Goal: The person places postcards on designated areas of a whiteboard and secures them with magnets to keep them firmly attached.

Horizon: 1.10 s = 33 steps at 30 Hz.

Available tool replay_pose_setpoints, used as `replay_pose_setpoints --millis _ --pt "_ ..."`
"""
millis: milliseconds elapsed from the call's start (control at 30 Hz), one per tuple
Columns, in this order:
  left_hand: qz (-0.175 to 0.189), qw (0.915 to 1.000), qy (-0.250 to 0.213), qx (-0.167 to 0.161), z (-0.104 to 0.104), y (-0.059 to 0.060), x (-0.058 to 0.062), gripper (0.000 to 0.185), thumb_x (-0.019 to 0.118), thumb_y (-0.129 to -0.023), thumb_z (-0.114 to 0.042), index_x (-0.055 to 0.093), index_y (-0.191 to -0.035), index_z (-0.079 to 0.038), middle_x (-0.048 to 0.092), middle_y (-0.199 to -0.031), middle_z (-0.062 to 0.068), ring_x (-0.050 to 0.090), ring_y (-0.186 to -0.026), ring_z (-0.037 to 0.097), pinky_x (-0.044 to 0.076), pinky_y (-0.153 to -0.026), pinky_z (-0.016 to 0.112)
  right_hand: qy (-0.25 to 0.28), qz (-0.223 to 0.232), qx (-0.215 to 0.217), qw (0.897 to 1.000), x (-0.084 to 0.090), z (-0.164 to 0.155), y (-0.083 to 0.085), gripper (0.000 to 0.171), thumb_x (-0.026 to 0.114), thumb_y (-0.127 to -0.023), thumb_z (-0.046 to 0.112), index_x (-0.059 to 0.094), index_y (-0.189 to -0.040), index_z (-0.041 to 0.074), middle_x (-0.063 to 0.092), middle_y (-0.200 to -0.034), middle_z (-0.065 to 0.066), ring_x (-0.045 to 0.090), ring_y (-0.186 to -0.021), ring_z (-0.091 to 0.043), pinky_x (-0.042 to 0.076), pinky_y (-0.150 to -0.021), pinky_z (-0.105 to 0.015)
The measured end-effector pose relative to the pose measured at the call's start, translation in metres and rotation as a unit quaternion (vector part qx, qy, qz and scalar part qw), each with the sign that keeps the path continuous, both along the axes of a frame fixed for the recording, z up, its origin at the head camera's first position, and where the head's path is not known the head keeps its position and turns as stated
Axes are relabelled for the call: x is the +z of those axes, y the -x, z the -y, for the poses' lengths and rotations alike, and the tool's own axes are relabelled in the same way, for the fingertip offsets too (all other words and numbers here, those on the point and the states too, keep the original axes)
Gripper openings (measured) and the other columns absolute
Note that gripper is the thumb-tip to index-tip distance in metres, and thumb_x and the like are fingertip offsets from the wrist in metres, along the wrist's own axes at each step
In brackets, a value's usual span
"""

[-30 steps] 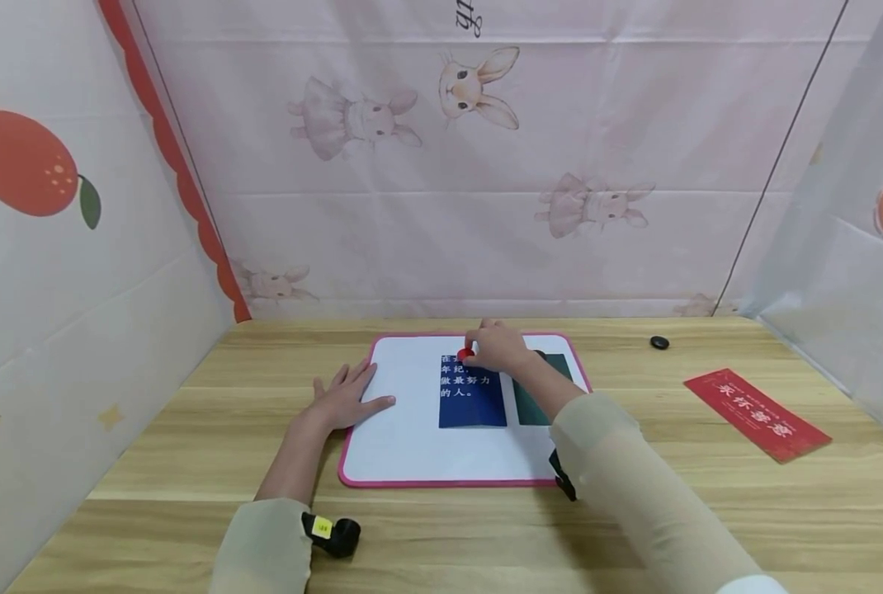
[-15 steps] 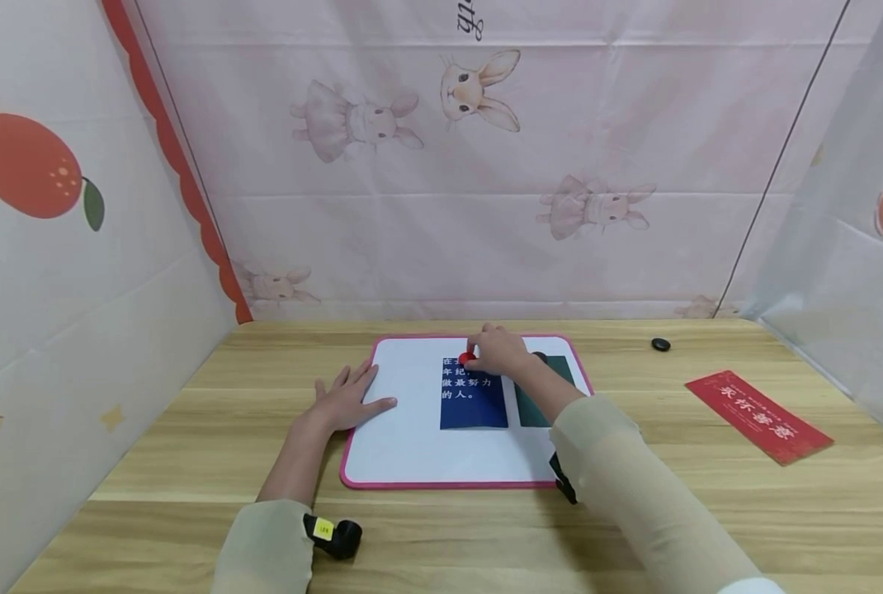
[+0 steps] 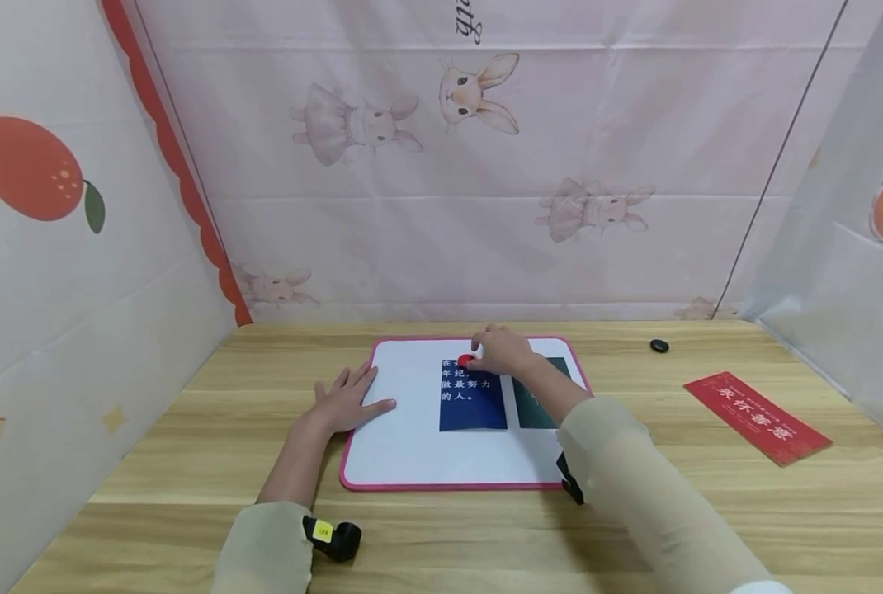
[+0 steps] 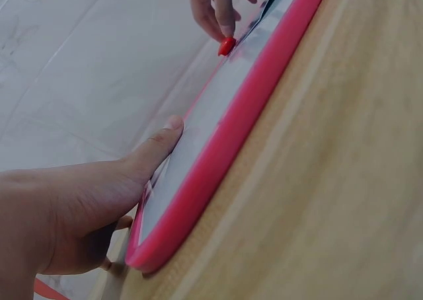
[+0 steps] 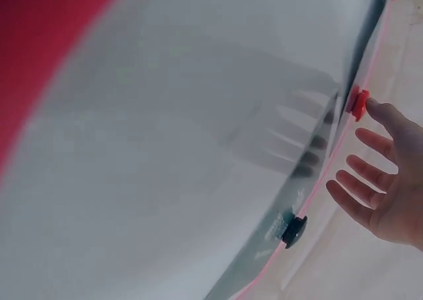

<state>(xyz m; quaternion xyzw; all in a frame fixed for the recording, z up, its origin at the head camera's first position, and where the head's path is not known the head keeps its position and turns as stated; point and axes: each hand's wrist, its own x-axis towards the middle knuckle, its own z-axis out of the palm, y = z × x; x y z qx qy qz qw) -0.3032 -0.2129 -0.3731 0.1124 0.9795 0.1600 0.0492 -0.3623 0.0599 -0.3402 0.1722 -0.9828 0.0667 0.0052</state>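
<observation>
1. The red button (image 3: 466,360) stands at the far edge of the blue card (image 3: 473,412), its rounded cap turned upward, away from the whiteboard (image 3: 412,454).
2. The right hand (image 3: 502,351) reaches over from the right; in the right wrist view its thumb tip touches the red button, while the other fingers spread loosely beside it, not wrapped round anything.
3. The left hand (image 3: 343,404) lies spread over the whiteboard's left edge, thumb on the white face and pointing inward, gripping nothing.
4. The blue card lies with its sides running away from the person and its rows of white characters running left to right, upright to the person. Seen at this slant it looks nearly square, so I cannot tell its long axis.
5. The whiteboard, rimmed in pink, lies on the wooden table (image 3: 441,544) with its long axis left to right.
6. Just right of the blue card, the green card (image 3: 534,408) lies in line with it, a black button (image 5: 294,232) at its far edge.
7. Farther right, the red card (image 3: 757,417) lies diagonally on the table, its long axis running from far left to near right; a black disc (image 3: 659,346) lies beyond it.
</observation>
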Motion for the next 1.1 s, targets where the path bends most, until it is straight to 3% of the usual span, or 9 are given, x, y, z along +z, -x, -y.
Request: replay_pose_setpoints --millis 367,667,1100 --pt "0.002 1.0 -0.001 -0.003 0.001 0.001 -0.001 0.085 0.045 -0.086 -0.062 0.02 -0.147 -0.008 0.012 -0.151 0.014 0.003 -0.135 0.041 -0.007 -0.097 0.066 0.039 -0.023 0.015 0.999 0.026 -0.015 -0.007 0.04 0.066 -0.085 0.033 0.061 -0.115 0.007 0.056 -0.116 -0.015 0.054 -0.098 -0.027 0.048 -0.082 -0.038" --pt "0.001 1.0 -0.003 -0.004 0.001 -0.002 0.001 0.086 0.045 -0.086 -0.062 0.021 -0.146 -0.007 0.013 -0.151 0.014 0.004 -0.135 0.04 -0.006 -0.098 0.065 0.081 -0.027 -0.018 0.996 0.047 -0.037 -0.02 0.041 0.065 -0.086 0.032 0.06 -0.115 0.004 0.053 -0.116 -0.018 0.052 -0.099 -0.03 0.046 -0.084 -0.041" --pt "0.005 1.0 -0.001 -0.002 0.001 0.0 -0.001 0.085 0.046 -0.086 -0.061 0.02 -0.147 -0.008 0.012 -0.151 0.013 0.003 -0.135 0.04 -0.008 -0.097 0.065 0.089 -0.034 -0.05 0.994 0.052 -0.076 -0.042 0.042 0.064 -0.086 0.029 0.059 -0.116 0.001 0.054 -0.116 -0.023 0.053 -0.097 -0.034 0.047 -0.077 -0.044"
